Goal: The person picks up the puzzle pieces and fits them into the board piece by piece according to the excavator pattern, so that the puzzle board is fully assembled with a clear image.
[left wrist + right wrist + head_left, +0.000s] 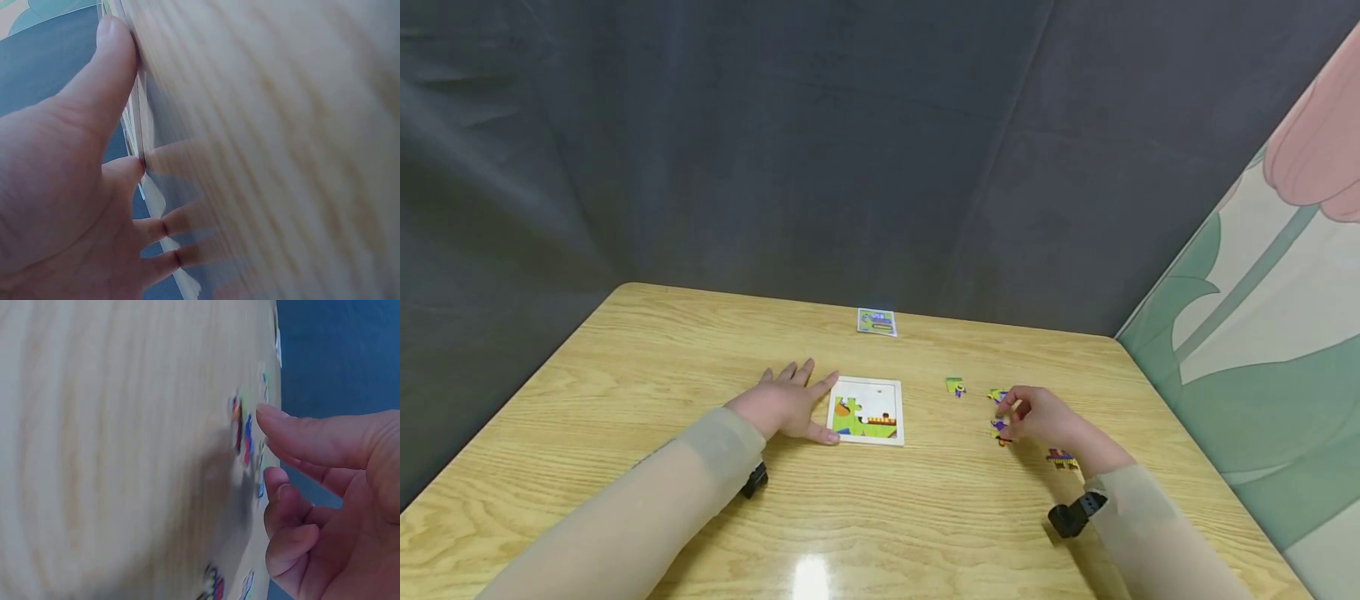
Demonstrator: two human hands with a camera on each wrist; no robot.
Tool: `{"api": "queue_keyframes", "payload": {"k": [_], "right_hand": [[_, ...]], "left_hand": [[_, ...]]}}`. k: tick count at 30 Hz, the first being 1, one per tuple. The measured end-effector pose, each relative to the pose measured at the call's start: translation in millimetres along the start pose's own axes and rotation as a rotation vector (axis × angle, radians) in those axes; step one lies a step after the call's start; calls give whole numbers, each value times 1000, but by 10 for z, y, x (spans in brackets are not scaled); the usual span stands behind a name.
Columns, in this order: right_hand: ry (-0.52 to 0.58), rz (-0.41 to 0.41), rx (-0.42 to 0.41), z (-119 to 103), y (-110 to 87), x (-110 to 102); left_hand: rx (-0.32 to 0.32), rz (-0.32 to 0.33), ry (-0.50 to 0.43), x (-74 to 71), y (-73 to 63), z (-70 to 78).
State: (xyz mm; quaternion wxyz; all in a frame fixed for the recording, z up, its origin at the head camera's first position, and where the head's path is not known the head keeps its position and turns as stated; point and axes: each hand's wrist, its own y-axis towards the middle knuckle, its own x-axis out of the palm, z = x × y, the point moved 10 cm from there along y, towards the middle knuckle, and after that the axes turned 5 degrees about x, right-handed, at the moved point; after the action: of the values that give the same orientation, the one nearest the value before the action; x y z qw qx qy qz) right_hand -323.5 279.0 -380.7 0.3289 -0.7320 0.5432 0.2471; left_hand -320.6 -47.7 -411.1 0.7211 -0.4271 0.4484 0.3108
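Note:
A square white puzzle board [868, 393] with several colourful pieces fitted along its lower part lies mid-table in the head view. My left hand [786, 407] rests at its left edge, thumb and fingers spread; the left wrist view shows the thumb [115, 50] against the edge. Over on the right, my right hand [1033, 412] reaches down over loose puzzle pieces [997, 427] with bent fingers. The right wrist view shows its thumb and fingers apart beside the pieces [247, 440], nothing visibly held. The hand partly covers these pieces in the head view.
A small picture card [877, 322] lies near the table's far edge. One green puzzle piece [955, 386] sits between board and right hand; a red and yellow piece [1062, 458] lies near the right wrist. A dark curtain [850, 167] hangs behind the table [880, 517].

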Motion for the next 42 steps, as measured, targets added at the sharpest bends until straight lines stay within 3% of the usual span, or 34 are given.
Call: {"api": "queue_keyframes", "payload": {"k": [13, 23, 31, 42], "right_hand": [[-24, 2, 25, 183, -12, 37], [-4, 51, -26, 92, -12, 8], [84, 65, -36, 11, 29, 0], [266, 31, -93, -288, 135, 142]], "left_hand": [[3, 6, -12, -3, -2, 8], [5, 6, -12, 1, 11, 8], [-2, 4, -13, 21, 34, -18], [1, 5, -17, -13, 18, 17]]}}
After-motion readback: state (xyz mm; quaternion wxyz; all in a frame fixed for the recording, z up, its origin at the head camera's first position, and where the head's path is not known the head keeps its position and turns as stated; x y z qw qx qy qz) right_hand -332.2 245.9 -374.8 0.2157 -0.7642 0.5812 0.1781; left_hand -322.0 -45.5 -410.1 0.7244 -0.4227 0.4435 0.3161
